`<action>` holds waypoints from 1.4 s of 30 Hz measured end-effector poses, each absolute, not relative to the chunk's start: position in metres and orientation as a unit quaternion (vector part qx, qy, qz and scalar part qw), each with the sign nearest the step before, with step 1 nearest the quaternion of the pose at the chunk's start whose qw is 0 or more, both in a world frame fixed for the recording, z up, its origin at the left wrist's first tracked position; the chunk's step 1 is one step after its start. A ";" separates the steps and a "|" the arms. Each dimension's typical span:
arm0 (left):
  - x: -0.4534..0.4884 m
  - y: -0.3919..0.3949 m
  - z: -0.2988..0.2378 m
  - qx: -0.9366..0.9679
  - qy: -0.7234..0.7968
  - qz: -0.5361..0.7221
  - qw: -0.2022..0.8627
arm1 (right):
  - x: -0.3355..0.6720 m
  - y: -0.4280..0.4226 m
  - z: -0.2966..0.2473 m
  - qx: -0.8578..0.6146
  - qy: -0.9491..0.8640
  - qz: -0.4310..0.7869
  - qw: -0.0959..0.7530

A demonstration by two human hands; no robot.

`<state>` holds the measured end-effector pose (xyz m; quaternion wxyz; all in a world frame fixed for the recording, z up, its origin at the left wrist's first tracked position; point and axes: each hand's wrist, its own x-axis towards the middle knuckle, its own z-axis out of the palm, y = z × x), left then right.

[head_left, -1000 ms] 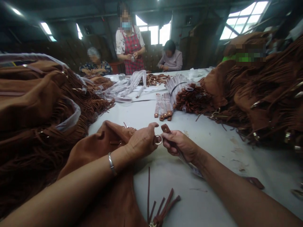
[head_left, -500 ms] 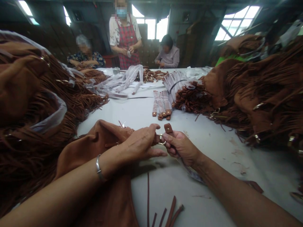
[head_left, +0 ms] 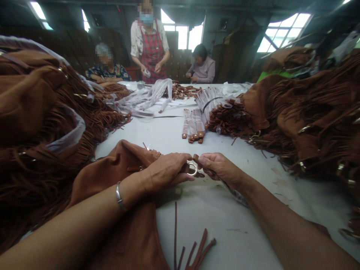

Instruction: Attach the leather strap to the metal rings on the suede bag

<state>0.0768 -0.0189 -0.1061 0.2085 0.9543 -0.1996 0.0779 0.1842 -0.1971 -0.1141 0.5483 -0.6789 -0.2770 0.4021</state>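
Observation:
A brown suede bag lies on the table under my left forearm. My left hand, a silver bangle on its wrist, is closed with a shiny metal ring between thumb and fingers. Just right of it, my right hand pinches a brown leather strap near its tab end. That tab curves up by the ring; whether it passes through, I cannot tell. The strap's plastic-wrapped length trails down beneath my right forearm. Brown fringe strips spread out near the front.
Fringed brown bags are heaped at left and right. Several wrapped straps lie ahead beside a tied strap bundle. Across the white table, one person stands in a checked apron and two others sit.
My right hand has moved slightly up and right, tipping the strap's tab, which stood upright, over beside the ring. My left fingers have closed in around the ring, which now faces me more fully.

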 end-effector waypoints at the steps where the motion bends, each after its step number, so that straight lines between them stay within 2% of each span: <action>1: 0.077 -0.019 -0.106 0.953 -0.203 0.079 0.211 | 0.183 -0.196 -0.115 -0.672 -0.279 0.407 0.552; 17: 0.077 -0.014 -0.112 0.925 -0.255 0.121 0.255 | 0.190 -0.197 -0.126 -0.626 -0.300 0.453 0.560; 22: 0.077 -0.013 -0.109 0.913 -0.276 0.101 0.283 | 0.193 -0.198 -0.129 -0.571 -0.289 0.509 0.576; 32: 0.077 -0.012 -0.114 0.876 -0.328 0.087 0.343 | 0.194 -0.199 -0.134 -0.508 -0.289 0.596 0.550; 37: 0.078 -0.013 -0.115 0.879 -0.326 0.067 0.342 | 0.193 -0.201 -0.135 -0.499 -0.301 0.595 0.554; 42: 0.078 -0.012 -0.113 0.902 -0.280 0.082 0.319 | 0.189 -0.204 -0.122 -0.576 -0.310 0.502 0.566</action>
